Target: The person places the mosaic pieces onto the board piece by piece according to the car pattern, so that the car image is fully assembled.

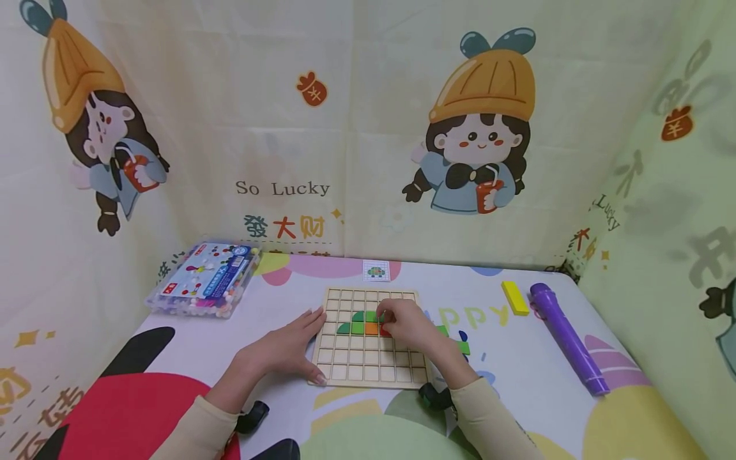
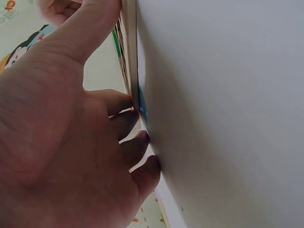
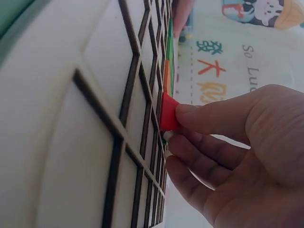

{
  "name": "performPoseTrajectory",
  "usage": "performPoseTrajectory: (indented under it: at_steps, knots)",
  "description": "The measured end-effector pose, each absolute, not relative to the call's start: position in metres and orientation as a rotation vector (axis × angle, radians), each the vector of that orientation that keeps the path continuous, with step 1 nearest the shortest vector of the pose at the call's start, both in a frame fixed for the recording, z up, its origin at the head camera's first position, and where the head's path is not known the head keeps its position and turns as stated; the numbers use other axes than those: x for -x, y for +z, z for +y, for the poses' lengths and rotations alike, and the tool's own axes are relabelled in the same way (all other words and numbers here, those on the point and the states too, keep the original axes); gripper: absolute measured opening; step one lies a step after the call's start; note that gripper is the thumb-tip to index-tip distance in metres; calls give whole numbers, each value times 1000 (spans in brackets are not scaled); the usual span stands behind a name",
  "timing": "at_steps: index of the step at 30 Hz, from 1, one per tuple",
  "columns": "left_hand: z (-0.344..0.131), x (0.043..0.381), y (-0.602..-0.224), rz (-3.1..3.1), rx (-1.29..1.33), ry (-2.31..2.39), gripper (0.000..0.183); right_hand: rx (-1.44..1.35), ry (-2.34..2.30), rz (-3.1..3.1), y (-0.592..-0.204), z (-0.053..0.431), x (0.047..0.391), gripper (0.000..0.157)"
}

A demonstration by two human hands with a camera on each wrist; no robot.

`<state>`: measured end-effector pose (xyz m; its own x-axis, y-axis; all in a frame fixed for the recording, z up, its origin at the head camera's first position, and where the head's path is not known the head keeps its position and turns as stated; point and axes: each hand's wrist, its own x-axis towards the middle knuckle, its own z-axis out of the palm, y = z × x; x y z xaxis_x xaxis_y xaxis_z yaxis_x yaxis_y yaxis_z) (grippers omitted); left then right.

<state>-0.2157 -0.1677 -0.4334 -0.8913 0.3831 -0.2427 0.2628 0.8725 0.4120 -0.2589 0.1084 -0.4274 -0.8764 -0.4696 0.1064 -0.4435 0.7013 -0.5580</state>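
Largest first, I have a printed cloth [image 1: 356, 140] hanging behind the desk [image 1: 506, 383]. A square wooden board [image 1: 374, 372] with a raised grid lies flat on the desk, and a plastic box [image 1: 201, 275] sits well apart from it at the back left. I see the left hand [image 1: 286, 348] against the board's left edge, fingers extended, thumb by the near left corner. The right hand [image 1: 408, 324] is over the board, thumb and fingers pinching the red piece. A purple tube [image 1: 569, 338] lies at the far right, a yellow block [image 1: 515, 298] near its top end, and a small card [image 1: 376, 271] just behind the board. Loose green pieces [image 1: 462, 347] lie right of the board. Smallest, I find green tiles [image 1: 358, 328] and an orange tile [image 1: 372, 328] in the grid; the red piece [image 3: 168, 113] is just right of the orange one.
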Motion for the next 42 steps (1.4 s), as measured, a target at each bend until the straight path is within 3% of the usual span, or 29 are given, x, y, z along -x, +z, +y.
performPoseTrajectory:
  at_steps: [15, 42]
  knots:
    - [-166, 215, -433, 2728, -463, 527, 128, 738, -911, 2880, -422, 116, 258, 18]
    - [-167, 213, -431, 2729, -490, 536, 126, 420, -720, 2837, -406, 197, 267, 19]
